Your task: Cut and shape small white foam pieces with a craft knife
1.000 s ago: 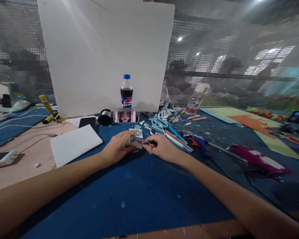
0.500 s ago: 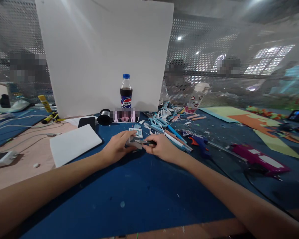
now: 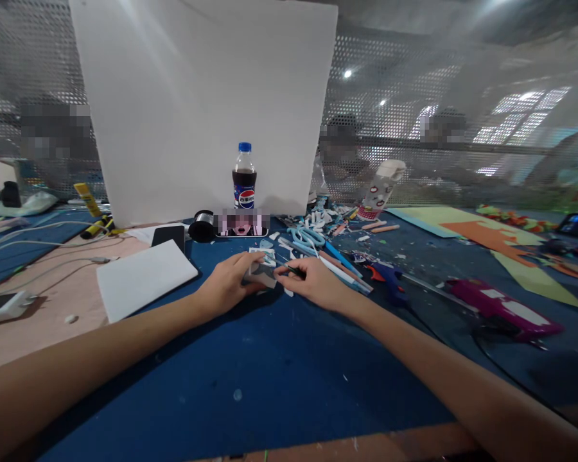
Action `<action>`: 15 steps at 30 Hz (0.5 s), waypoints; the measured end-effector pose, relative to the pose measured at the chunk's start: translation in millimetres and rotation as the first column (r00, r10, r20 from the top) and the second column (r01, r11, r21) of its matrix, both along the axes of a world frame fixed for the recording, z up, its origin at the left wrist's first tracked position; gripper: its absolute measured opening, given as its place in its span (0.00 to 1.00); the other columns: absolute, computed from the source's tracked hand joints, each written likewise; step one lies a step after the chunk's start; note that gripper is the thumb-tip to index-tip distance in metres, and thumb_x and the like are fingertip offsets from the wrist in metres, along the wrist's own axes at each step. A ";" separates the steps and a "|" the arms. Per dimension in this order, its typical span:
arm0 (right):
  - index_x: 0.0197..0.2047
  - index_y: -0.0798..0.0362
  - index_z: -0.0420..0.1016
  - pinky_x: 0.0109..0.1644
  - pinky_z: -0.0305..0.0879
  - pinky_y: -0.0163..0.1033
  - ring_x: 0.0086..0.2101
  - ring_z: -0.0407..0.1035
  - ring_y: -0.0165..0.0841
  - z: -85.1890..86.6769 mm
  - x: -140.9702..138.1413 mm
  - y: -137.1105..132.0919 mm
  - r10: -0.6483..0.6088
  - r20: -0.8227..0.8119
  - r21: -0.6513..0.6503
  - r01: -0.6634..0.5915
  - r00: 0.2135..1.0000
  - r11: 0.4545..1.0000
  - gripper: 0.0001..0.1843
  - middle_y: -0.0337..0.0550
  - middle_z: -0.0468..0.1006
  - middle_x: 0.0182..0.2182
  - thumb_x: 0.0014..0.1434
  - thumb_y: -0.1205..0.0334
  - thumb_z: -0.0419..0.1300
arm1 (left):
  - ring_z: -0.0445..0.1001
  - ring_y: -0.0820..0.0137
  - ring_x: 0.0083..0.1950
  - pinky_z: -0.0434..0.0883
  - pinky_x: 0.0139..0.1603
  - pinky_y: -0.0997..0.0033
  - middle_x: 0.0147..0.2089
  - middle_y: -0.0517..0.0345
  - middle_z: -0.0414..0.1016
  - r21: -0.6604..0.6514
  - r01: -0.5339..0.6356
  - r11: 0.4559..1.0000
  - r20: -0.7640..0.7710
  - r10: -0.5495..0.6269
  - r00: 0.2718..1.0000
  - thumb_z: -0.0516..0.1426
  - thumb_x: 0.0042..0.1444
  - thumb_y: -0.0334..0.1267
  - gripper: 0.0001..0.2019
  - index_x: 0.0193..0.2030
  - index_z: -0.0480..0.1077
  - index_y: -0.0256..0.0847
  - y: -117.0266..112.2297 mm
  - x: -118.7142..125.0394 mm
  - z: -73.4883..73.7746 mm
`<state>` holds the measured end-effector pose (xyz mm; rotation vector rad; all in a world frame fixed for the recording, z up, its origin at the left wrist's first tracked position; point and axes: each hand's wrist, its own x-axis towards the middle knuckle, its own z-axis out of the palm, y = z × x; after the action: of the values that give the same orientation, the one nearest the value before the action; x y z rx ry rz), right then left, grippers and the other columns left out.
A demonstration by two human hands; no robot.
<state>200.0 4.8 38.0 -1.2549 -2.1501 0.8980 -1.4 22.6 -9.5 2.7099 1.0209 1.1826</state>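
My left hand (image 3: 227, 282) is curled around a small grey block (image 3: 260, 274) and holds it down on the blue mat (image 3: 250, 372). My right hand (image 3: 313, 282) is closed on a thin dark tool (image 3: 289, 268) whose tip meets the top of the block. A small white offcut (image 3: 289, 292) lies on the mat just under my right fingers. A little printed card (image 3: 268, 255) sits right behind the block.
A cola bottle (image 3: 245, 177) stands before a tall white foam board (image 3: 202, 109). A white sheet (image 3: 142, 277) and a black phone (image 3: 168, 235) lie left. Blue scissors (image 3: 306, 239), pens and scraps lie behind my right hand. A blue glue gun (image 3: 390, 277) and magenta tool (image 3: 501, 309) lie right.
My right hand has shifted slightly left and up, bringing the tool's tip higher on the block. A white offcut now shows beneath my right fingers. The left hand has stayed put.
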 end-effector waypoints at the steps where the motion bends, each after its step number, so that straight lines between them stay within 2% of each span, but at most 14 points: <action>1: 0.28 0.58 0.73 0.21 0.41 0.34 0.17 0.43 0.23 -0.6 0.2 0.2 0.007 -0.007 -0.007 -0.008 1.000 1.000 0.11 0.32 0.53 0.14 0.52 0.59 0.55 | 0.71 0.62 0.48 0.71 0.46 0.62 0.47 0.49 0.72 -0.001 0.001 1.000 0.002 -0.001 1.000 0.62 0.49 0.36 0.22 0.51 0.61 0.38 -0.2 -0.2 0.1; 10: 0.34 0.59 0.74 0.21 0.41 0.34 0.17 0.44 0.23 -1.0 1.9 0.9 0.016 -0.007 -0.030 -0.016 1.000 0.999 0.13 0.32 0.54 0.14 0.53 0.58 0.55 | 0.72 0.63 0.48 0.72 0.46 0.62 0.47 0.50 0.72 -0.003 0.003 1.000 0.002 -0.003 1.000 0.61 0.50 0.37 0.22 0.51 0.61 0.39 0.3 0.4 0.3; 15: 0.32 0.59 0.73 0.22 0.42 0.34 0.17 0.44 0.23 -0.3 2.6 0.9 0.040 -0.002 -0.029 -0.040 0.999 0.999 0.14 0.32 0.54 0.15 0.54 0.56 0.54 | 0.72 0.63 0.48 0.71 0.46 0.64 0.47 0.50 0.72 -0.007 -0.001 1.000 -0.007 0.001 1.000 0.62 0.48 0.35 0.23 0.50 0.61 0.38 -0.1 1.1 0.6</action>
<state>202.6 5.7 37.7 -1.2285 -2.1754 0.9501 -0.3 22.5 -8.9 2.7110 1.0252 1.1685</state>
